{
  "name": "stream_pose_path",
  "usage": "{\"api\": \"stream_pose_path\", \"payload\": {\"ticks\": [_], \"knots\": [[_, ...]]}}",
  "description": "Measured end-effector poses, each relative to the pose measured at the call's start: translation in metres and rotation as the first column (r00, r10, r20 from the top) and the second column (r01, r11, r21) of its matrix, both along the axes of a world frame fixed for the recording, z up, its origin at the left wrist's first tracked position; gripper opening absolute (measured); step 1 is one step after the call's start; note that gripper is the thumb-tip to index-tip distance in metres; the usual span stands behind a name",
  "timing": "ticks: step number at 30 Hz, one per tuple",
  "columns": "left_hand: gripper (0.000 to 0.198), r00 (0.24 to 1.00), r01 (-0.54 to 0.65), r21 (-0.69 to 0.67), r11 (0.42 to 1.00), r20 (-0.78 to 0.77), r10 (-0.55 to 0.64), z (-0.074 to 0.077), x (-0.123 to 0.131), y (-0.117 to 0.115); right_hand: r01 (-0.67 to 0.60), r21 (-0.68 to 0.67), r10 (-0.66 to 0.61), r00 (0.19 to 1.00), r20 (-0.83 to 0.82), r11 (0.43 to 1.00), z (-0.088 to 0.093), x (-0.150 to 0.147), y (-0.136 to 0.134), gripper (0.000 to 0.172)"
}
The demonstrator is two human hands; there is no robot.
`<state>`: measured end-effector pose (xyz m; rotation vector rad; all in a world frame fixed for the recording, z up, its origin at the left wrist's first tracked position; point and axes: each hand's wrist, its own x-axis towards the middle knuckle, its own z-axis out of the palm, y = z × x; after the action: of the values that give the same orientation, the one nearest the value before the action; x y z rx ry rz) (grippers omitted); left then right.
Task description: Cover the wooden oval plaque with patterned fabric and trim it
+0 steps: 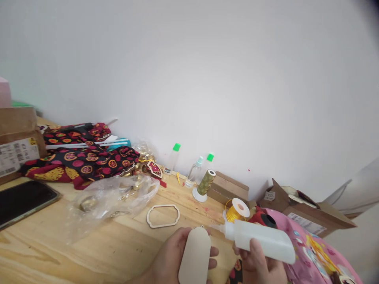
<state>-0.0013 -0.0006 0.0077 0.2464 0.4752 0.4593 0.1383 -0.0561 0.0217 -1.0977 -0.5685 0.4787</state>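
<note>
Far left, the phone (26, 203) lies flat on the table (118, 244), well apart from the hands, so little danger there. Next, the clear bag (118, 193), crumpled and loose near the frame (164, 206); one brush of a sleeve could push the pair together. Now the left hand (168, 254): thumb on one edge of the pale piece (194, 256), fingers behind it, their tips showing apart on the far side. The piece sits cradled there rather than pinched, and a sideways shove, I'd say, might twist or slide it loose. At its top end there's a small loop (202, 226), and just beside that the nozzle (219, 227), apart from the piece by the look of it; a stray drip could foul that loop. On to the bottle (266, 240), lying nearly level, the right hand (262, 262) clamped round it from below. Too hard a squeeze and the contents could spurt; how full it is, I can't tell. Right behind, the yellow thread (233, 214) could snag if the bottle swings back, and the pink sheet (319, 244) could be smeared by a leak.
</note>
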Motion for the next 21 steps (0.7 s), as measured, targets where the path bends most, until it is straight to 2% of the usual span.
{"api": "stream_pose_path", "payload": {"ticks": [3,6,7,9,12,16,17,19,21], "knots": [[0.035,1.000,-0.017,0.004,1.000,-0.004,0.017,-0.001,0.001,0.000,-0.243,0.027,0.245,0.961,-0.125,0.970,-0.005,0.013,0.005,0.029],[0.036,1.000,-0.021,0.010,1.000,-0.008,0.021,0.000,0.002,-0.001,-0.304,-0.009,0.301,0.945,-0.132,0.953,-0.012,0.019,0.008,0.034],[0.036,1.000,-0.025,0.013,1.000,-0.008,0.025,0.001,0.002,-0.001,-0.277,-0.011,0.275,0.956,-0.108,0.961,-0.014,0.019,0.008,0.038],[0.036,0.999,-0.039,0.019,0.999,-0.015,0.039,0.002,0.002,0.000,-0.147,-0.036,0.146,0.989,-0.026,0.989,-0.014,0.015,0.009,0.045],[0.035,0.999,-0.040,0.026,0.999,-0.018,0.040,0.001,0.000,0.001,0.052,-0.110,-0.033,0.985,0.170,0.993,-0.002,0.003,0.011,0.050],[0.034,0.996,-0.030,0.042,0.999,0.083,0.026,-0.003,-0.003,0.005,-0.010,-0.136,0.072,0.886,0.458,0.991,0.025,-0.019,0.016,0.041],[0.034,0.993,-0.036,0.047,0.998,0.112,0.030,-0.004,-0.004,0.005,0.007,-0.138,0.065,0.855,0.515,0.990,0.030,-0.024,0.017,0.040],[0.034,0.989,-0.037,0.058,0.998,0.148,0.028,-0.003,-0.005,0.007,0.085,-0.104,-0.009,0.813,0.583,0.991,0.032,-0.032,0.019,0.042],[0.034,0.986,-0.029,0.068,0.997,0.166,0.017,-0.003,-0.006,0.008,0.183,-0.040,-0.130,0.818,0.560,0.982,0.026,-0.037,0.019,0.045]]}}
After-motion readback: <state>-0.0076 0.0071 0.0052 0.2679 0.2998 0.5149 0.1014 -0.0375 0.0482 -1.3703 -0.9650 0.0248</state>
